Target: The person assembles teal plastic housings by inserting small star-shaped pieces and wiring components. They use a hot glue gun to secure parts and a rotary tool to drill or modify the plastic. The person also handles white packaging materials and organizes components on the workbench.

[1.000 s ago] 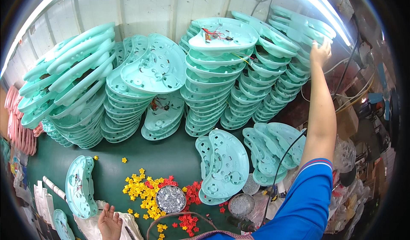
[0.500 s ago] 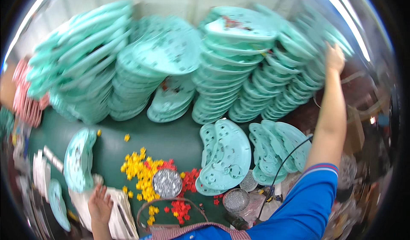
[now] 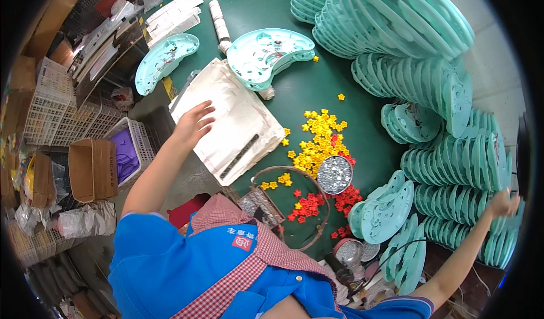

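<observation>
My left hand hovers over a white padded stack with its fingers apart, holding nothing. Just past that stack sits a teal crescent-shaped plastic shell with holes and small parts in it. A second teal shell lies farther left. At the far right my right hand reaches to the end of the stacked teal shells. Its fingers are blurred, and I cannot tell whether they grip one.
Loose yellow star-shaped pieces and red ones lie on the green table. A round tin of silvery bits stands among them. More teal shells lie nearby. White crates and a cardboard box are at left.
The view has swung to the left, bringing the crates and my torso into sight. My left hand is now over the white stack; my right arm still reaches to the teal stacks.
</observation>
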A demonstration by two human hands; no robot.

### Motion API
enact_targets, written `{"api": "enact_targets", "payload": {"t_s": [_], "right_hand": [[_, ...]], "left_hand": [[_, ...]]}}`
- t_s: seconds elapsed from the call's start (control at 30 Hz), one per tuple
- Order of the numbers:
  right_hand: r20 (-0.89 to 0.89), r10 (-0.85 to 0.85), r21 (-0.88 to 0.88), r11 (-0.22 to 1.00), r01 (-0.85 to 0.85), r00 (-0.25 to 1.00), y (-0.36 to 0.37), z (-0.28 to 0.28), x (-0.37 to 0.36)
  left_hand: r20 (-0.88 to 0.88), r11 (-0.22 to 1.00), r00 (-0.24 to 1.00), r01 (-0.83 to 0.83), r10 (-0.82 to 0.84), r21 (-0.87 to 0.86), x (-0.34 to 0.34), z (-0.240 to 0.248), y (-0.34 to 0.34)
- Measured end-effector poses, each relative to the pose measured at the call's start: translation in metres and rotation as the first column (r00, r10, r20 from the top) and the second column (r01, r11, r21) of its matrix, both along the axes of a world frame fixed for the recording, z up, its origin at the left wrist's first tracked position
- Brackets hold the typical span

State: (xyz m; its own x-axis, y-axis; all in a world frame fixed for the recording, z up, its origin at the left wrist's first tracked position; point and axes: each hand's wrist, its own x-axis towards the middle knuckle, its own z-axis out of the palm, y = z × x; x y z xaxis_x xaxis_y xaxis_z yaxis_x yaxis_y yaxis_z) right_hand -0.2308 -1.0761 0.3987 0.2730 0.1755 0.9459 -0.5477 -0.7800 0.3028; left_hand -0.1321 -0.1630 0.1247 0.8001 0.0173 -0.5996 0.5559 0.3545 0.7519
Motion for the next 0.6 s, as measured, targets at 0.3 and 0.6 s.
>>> {"api": "enact_targets", "payload": {"t_s": [0.3,0.6], "right_hand": [[-0.441,0.877,0.875,0.467,-0.125,0.190,0.509,-0.120,0.112],[0.087,0.719,0.958,-0.250,0.140,0.689,0.570,-0.251,0.138]], "left_hand": [[-0.165,0.866,0.960,-0.275,0.225,-0.417,0.187,-0.172,-0.058],[0.224,0.929,0.972,0.144,-0.069,-0.340,0.138,-0.055,0.046]]}}
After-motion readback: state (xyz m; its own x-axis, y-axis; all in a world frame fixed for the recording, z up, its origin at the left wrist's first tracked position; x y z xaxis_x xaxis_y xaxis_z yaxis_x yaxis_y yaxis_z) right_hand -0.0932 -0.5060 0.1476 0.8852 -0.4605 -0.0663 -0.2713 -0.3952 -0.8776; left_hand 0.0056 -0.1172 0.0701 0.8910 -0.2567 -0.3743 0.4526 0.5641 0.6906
